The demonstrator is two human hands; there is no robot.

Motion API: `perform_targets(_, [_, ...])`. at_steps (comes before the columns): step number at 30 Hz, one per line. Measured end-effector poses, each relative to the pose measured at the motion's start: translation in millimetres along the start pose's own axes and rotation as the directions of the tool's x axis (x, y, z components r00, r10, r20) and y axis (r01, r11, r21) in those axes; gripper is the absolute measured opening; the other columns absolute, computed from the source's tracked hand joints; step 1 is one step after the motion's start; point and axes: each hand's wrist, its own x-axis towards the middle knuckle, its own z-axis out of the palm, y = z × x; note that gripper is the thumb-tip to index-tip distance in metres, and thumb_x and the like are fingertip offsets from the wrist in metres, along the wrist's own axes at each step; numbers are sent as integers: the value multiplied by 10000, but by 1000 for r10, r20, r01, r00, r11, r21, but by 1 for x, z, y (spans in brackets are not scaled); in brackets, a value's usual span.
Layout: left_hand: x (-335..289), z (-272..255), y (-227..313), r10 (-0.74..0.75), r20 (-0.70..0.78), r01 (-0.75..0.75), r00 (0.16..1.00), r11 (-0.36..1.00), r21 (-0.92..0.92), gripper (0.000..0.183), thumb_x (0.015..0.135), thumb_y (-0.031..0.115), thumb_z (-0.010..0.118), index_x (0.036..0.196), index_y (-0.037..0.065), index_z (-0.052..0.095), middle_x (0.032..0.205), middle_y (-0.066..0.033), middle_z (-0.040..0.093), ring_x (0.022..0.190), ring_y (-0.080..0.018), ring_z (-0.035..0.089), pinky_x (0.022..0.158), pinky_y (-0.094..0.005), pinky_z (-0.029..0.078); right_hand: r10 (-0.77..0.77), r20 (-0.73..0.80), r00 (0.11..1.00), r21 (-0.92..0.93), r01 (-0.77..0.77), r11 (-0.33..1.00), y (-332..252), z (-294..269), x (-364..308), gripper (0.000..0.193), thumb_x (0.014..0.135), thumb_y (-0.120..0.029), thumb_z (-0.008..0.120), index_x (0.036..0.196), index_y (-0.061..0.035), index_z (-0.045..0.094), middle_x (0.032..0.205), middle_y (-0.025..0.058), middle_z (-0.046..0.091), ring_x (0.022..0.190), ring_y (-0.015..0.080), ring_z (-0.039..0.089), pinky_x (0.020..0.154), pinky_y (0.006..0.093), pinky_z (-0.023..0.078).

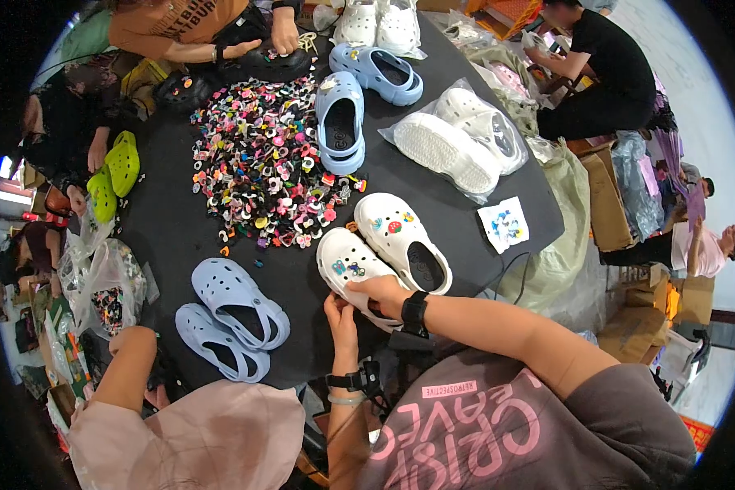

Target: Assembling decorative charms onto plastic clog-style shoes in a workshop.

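Observation:
Two white clogs stand side by side at the table's near edge. The nearer white clog [352, 260] carries blue and green charms on its toe. My right hand [381, 296] is closed around its side, thumb over the upper. Against the left side of the same clog, my left hand [340, 317] has its fingertips closed on the edge; what lies under them is hidden. Just beyond is the other white clog [402, 241], with red, yellow and blue charms. A large heap of colourful shoe charms [257, 163] lies past the clogs.
Pale blue clogs [238, 304] sit on the left, and another blue pair [340, 122] farther back. Bagged white clogs [457, 147] and a white card with blue charms [503, 224] lie on the right of the dark table [159, 196]. Other people work around it.

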Motion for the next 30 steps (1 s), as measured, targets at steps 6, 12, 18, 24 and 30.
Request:
perform_targets(6, [-5,5,4,9,-23,-11,1000,999,-53,436,917,45,481,1337,-21,381,1150,-104,498,992,-166,506,904,-296,420,-119,-112,987,-148,102,984,-7,13,-27,404,801,-134,754,1146,14,606,1076,100,649,921,201,615,764,330,489])
perform_targets(12, [-9,8,1,27,-20,-28,999,999,-35,442,949,84,413,1378,7,342,1238,-112,474,1084,-198,499,948,-328,412,-97,-36,995,-138,91,986,-12,9,-25,443,787,-144,768,1163,16,596,1100,108,642,946,212,618,787,328,495])
perform_targets(18, [-11,11,4,-3,-30,4,1000,1000,10,444,943,73,418,1374,6,336,1213,-116,474,1047,-196,497,932,-329,415,4,20,1000,-109,-2,994,-5,-2,-3,469,785,-146,771,1187,3,583,1136,105,622,996,211,609,803,326,499])
perform_targets(24, [-11,8,1,0,-30,0,1000,1000,1,436,936,74,432,1358,3,349,1210,-128,473,1044,-194,499,921,-322,419,71,-41,997,-148,-77,986,-12,3,-14,446,799,-148,762,1182,-7,581,1149,97,611,1011,213,601,820,334,490])
perform_targets(30, [-9,7,-5,7,-21,-6,1000,1000,27,441,935,76,440,1358,-2,345,1224,-133,477,1049,-194,505,925,-322,419,108,9,994,-153,-105,983,-17,1,-18,417,813,-170,757,1178,-55,594,1124,69,615,1016,206,584,827,344,469])
